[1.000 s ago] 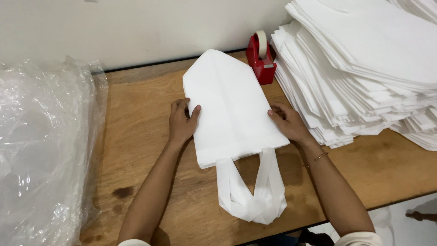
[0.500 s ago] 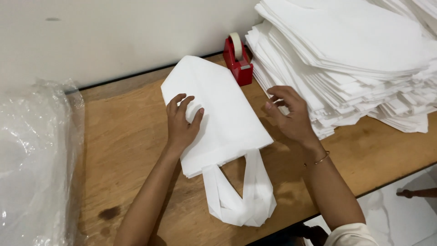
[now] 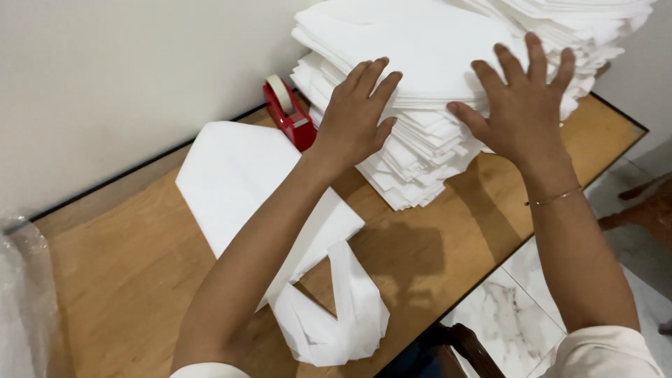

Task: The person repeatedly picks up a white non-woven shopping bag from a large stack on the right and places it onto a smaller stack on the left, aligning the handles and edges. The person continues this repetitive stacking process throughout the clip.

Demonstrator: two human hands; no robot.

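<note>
Stack of white bags (image 3: 448,63) rises at the far right of the wooden table (image 3: 140,280), taking up most of that end. Both hands lie on its top sheet with spread fingers, gripping nothing: the right hand (image 3: 521,105) nearer the stack's right side, the left hand (image 3: 357,115) at its near-left edge. Left of the stack a single folded white bag (image 3: 245,182) lies flat, handles toward the table's near edge. Just beside the stack's left flank stands a red tape dispenser (image 3: 288,112).
</note>
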